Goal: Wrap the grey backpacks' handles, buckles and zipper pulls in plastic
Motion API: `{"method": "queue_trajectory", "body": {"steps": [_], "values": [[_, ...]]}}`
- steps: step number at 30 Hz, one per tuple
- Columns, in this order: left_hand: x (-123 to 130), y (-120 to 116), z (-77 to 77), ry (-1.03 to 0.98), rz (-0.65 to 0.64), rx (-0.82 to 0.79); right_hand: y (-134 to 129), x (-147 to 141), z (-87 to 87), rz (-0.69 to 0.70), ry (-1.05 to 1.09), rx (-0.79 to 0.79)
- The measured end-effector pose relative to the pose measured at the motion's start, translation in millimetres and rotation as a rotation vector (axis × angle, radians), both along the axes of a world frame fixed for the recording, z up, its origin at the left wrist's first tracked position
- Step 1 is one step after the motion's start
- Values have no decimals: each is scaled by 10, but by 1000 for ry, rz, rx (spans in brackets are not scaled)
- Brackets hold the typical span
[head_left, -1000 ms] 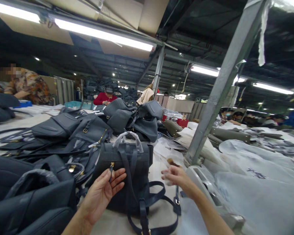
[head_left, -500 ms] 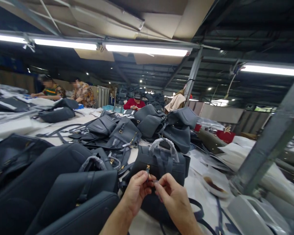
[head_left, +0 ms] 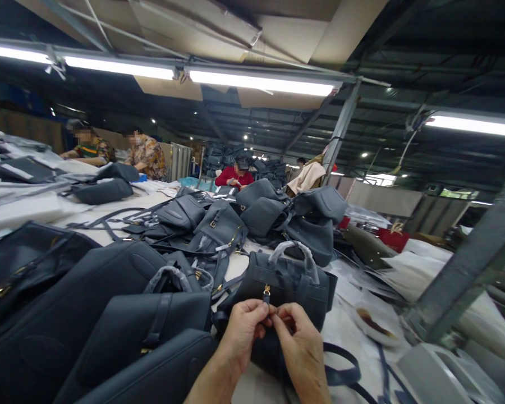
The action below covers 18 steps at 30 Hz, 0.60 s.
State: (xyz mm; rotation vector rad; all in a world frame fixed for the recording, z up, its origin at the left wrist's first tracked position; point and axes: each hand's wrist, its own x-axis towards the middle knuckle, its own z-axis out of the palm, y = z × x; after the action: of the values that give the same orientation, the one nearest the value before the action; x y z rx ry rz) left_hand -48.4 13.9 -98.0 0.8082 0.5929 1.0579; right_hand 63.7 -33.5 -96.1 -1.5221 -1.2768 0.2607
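Left hand [head_left: 244, 331] closed to a narrow pinch, thumb and fingertips [head_left: 262, 308] on a small dark tab [head_left: 266, 298] that hangs from a gold zip pull [head_left: 266, 289]. Right hand [head_left: 298, 349] also narrow, thumb and forefinger drawn together just beside the left's fingertips, at the tab's lower end; whether they touch the tab, cannot tell. The hands nearly meet.

Under both hands, a dark grey leather bag [head_left: 278, 286] lies on its back, the zip pull on its front. Beyond the fingers, its handle [head_left: 294, 258] is wrapped in clear plastic. A navy strap [head_left: 340, 362] loops out past the right hand.

Left of the left hand, more grey bags [head_left: 151, 320] lie touching one another, with a further heap [head_left: 219, 230] ahead of the hands. Right of the right hand, a white dish [head_left: 374, 325] with a brown smear sits on white sheeting, near a grey steel post [head_left: 473, 264].

Well ahead, a co-worker in a red top [head_left: 234, 177] sits beyond the bags. Two more, in patterned shirts [head_left: 147, 158], work far to the left, their hands apart from these.
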Motion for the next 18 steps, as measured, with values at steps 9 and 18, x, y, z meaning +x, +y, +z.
{"method": "queue_trajectory", "body": {"steps": [9,18], "values": [[28,3,-28,-8,55,-25,21,160,-31,293,411,-108],[-10,-4,-24,85,52,8,19,132,-38,153,499,19]]}}
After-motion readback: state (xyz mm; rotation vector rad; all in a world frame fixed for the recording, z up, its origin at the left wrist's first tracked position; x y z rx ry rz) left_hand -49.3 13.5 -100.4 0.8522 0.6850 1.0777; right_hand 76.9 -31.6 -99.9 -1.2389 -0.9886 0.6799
